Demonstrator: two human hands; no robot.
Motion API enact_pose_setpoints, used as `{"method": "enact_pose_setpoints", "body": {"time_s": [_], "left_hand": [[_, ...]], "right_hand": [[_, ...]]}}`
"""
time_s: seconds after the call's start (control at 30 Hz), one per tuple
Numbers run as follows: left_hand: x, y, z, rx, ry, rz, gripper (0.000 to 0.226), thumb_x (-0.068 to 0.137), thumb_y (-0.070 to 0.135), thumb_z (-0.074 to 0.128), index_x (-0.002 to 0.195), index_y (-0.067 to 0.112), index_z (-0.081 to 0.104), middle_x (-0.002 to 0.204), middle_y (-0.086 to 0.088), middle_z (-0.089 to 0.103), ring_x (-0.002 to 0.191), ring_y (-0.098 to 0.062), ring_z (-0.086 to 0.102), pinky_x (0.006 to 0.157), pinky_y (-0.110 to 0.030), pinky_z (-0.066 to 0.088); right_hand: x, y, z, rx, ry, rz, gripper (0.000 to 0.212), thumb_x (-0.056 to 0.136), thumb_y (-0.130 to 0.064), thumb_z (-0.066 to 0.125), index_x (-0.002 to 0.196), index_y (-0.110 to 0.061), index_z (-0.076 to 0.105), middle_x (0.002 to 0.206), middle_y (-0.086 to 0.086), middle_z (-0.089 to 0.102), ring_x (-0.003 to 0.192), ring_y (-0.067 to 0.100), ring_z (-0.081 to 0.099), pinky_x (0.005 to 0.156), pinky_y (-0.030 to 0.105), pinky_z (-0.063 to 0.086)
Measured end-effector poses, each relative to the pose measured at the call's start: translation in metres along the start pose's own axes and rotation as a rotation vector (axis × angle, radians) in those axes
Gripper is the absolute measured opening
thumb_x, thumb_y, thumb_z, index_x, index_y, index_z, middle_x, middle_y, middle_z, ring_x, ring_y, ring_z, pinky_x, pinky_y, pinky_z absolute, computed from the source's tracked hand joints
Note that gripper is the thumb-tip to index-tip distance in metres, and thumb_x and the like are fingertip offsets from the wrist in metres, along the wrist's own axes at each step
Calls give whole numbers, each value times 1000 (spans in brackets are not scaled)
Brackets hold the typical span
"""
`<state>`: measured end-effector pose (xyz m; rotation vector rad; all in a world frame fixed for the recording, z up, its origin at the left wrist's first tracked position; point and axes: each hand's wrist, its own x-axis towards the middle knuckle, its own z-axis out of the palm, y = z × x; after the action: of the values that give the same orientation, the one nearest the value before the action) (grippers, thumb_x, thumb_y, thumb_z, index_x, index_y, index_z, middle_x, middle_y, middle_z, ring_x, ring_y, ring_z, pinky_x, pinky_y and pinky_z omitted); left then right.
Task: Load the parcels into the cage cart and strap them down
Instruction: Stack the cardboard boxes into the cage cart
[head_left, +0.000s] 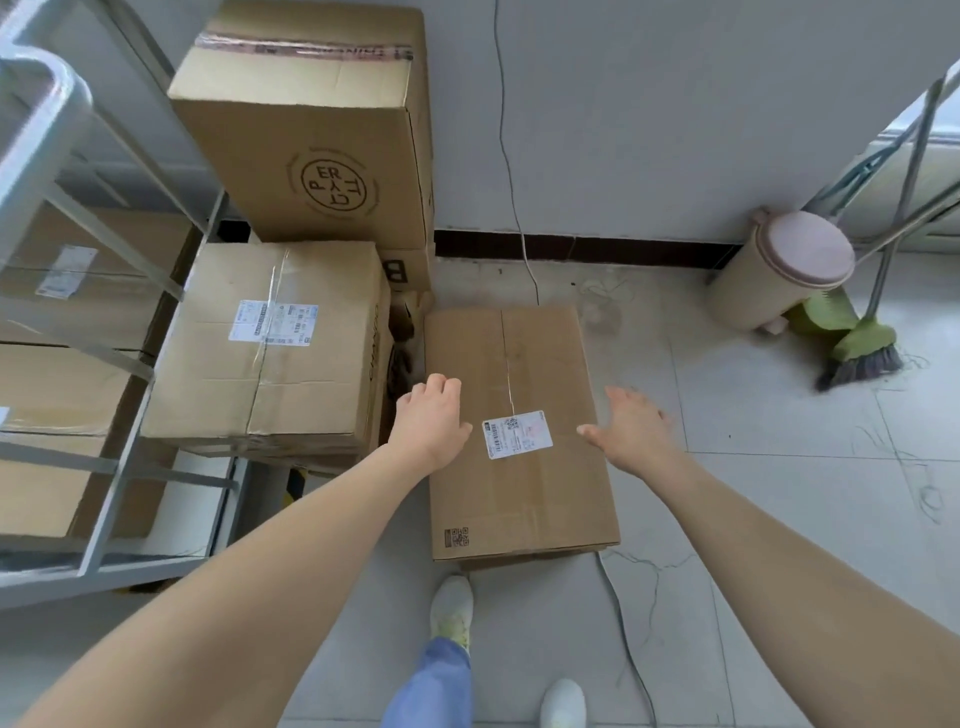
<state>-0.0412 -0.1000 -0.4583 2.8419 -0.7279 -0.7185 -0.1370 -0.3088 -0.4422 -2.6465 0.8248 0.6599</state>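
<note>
Cardboard parcel (519, 493) between left hand (431, 421) and right hand (631, 431), each grip open and empty.

Reads ER, TT, P, Y in round stamp (334, 188) on tall box (291, 130); bold B on small box (413, 273) behind it. Can't make out print on barcode label (517, 434) of floor box (519, 509) or of stacked box (234, 395): too small.

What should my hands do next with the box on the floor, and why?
Probably lower both hands and grip the box by its long sides. The left hand is over its left edge, the right hand open beside its right edge, neither holding it yet, and the cart stands close on the left.
</note>
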Motion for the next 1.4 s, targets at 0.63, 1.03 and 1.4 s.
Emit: {"method": "enact_pose_setpoints", "body": {"time_s": [0.63,1.03,1.4], "left_hand": [[140,-50,255,-596,-65,-629,94,85,40,67,150,6,7,151,-16,21,133,-35,33,107,-46,35],[159,-31,266,-865,60,-943,114,60,52,83,142,6,18,146,-7,27,130,-29,33,102,-44,36],[65,56,128,-840,61,-883,111,58,53,83,138,4,23,143,-9,30,129,-29,31,107,-42,32]], "right_hand": [[187,87,239,373,-28,183,96,83,-44,69,149,-5,12,151,15,24,138,35,26,110,47,29],[212,100,250,769,51,523,113,62,-60,79,143,-6,23,146,13,28,135,30,31,108,47,34],[77,128,100,741,143,598,110,59,-59,81,138,-3,29,142,16,33,132,32,31,107,50,32]]}}
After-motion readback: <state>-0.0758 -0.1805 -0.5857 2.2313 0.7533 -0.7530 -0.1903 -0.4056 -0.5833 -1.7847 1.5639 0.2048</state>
